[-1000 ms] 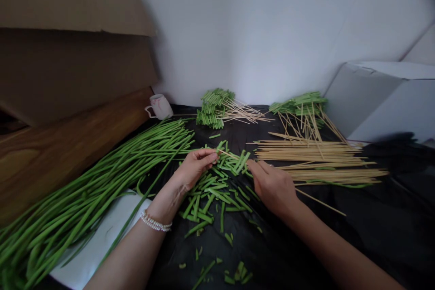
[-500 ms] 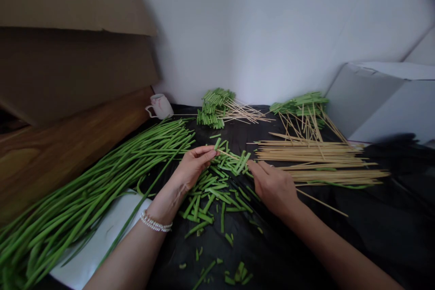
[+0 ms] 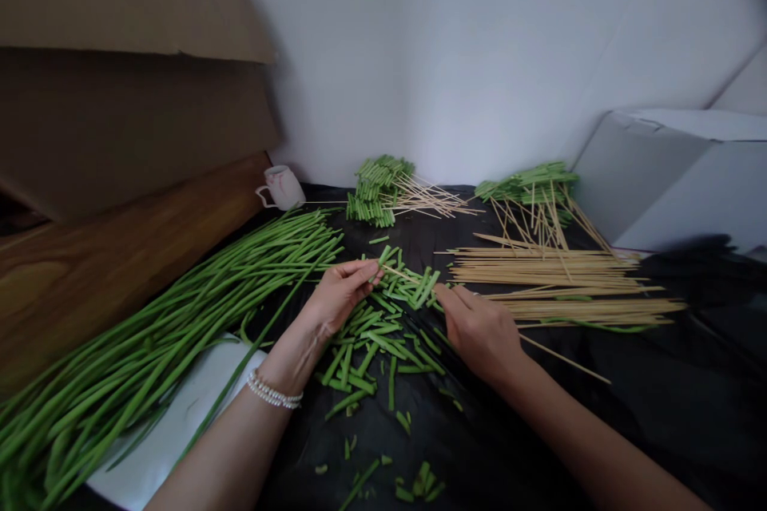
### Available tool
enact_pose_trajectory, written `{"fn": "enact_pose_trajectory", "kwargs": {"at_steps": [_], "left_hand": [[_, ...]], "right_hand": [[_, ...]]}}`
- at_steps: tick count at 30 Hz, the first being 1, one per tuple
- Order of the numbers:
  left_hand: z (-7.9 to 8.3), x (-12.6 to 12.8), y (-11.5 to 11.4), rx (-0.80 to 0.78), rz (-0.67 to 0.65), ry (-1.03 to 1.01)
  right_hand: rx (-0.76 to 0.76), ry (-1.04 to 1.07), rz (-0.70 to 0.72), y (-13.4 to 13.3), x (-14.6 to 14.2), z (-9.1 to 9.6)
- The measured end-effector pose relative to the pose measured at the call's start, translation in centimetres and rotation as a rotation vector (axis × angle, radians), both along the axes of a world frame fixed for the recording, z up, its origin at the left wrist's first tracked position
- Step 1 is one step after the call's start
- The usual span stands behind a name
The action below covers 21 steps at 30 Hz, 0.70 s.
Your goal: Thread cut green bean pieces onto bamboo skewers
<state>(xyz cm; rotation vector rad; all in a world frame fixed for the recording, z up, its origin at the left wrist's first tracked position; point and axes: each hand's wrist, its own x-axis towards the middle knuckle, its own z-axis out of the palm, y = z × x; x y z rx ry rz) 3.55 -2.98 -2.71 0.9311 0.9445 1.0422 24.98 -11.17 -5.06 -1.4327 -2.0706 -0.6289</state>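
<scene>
Between finger and thumb, my left hand (image 3: 344, 291) pinches a short cut piece of green bean (image 3: 384, 255). A thin wooden skewer (image 3: 400, 275) runs from that piece across to my right hand (image 3: 482, 331), whose fingers are closed around it; the far end sticks out behind the wrist. Whether the tip has pierced the bean is hidden by my fingers. Below and between both hands lies a loose heap of cut bean pieces (image 3: 383, 343) on a black plastic sheet (image 3: 497, 447).
Long uncut beans (image 3: 197, 311) spread at left over a white board (image 3: 173, 431). Loose skewers (image 3: 557, 267) lie at right. Skewered bean bundles (image 3: 383, 184) and a second pile (image 3: 533, 180) rest by the wall. A mug (image 3: 284, 188), cardboard box (image 3: 132, 104) and white box (image 3: 677, 176) border the area.
Both hands have barely moved. The left hand and the bean piece shifted very slightly; the skewer stays between the two hands.
</scene>
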Motion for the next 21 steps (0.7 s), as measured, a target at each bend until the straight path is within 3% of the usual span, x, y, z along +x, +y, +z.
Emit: {"fn": "enact_pose_trajectory", "kwargs": {"at_steps": [21], "left_hand": [[-0.2, 0.55, -0.35, -0.118, -0.066, -0.065]], "right_hand": [[-0.002, 0.018, 0.015, -0.14, -0.3, -0.23]]}}
